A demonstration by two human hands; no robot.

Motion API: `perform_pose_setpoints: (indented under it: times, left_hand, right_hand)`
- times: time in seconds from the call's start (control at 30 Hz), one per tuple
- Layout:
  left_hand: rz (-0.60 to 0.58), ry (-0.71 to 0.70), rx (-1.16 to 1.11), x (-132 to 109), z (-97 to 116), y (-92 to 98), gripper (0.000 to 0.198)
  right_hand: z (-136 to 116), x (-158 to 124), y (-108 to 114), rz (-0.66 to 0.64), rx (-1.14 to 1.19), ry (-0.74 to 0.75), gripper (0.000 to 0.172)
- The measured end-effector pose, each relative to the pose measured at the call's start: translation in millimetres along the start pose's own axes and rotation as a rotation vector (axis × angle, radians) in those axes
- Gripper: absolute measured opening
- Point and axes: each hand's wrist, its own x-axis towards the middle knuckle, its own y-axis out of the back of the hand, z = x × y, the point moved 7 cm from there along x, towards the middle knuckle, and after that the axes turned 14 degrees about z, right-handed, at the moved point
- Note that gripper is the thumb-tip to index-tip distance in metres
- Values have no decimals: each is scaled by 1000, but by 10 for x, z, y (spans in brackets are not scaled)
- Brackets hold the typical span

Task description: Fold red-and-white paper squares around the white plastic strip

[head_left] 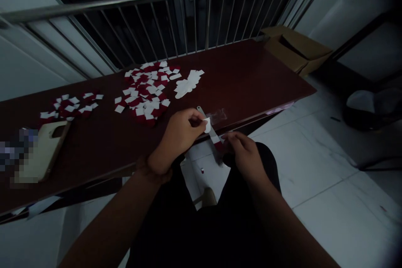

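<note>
My left hand [180, 134] is closed in a pinch on a small white paper piece [207, 125] at the table's front edge. My right hand [243, 153] pinches the lower red-and-white end of a narrow strip [211, 127] that runs up between the two hands. A clear plastic wrapper [220, 115] lies just beyond the strip. On the dark red table [251, 79] sit a large pile of red and white squares [146, 92], a smaller pile [70, 106] to the left, and a stack of white pieces [187, 83].
A phone in a tan case [47, 148] lies at the table's left front. A metal railing [176, 12] runs behind the table. An open cardboard box [295, 50] stands at the right end. One small red-white scrap [202, 170] lies on the tiled floor.
</note>
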Motion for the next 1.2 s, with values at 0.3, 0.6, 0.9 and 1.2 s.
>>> perform_pose_setpoints:
  times: [0.3,0.6,0.9,1.2]
  left_hand:
    - [51,-102,168,-52,-101,-153,6]
    - [-32,-160,251,-22,-101,-192,11]
    - [-99,-224,190,12,-65,-159,28]
    - [-201,-235,174,-28,-97,-235,32]
  right_hand:
    - [232,-121,-381,-235,163,-271,40]
    - [159,-124,-429,-217,145,-244,37]
    - [190,-149,-438,-200,151,-276,39]
    - [148,-50,-519,-163,130,-269,33]
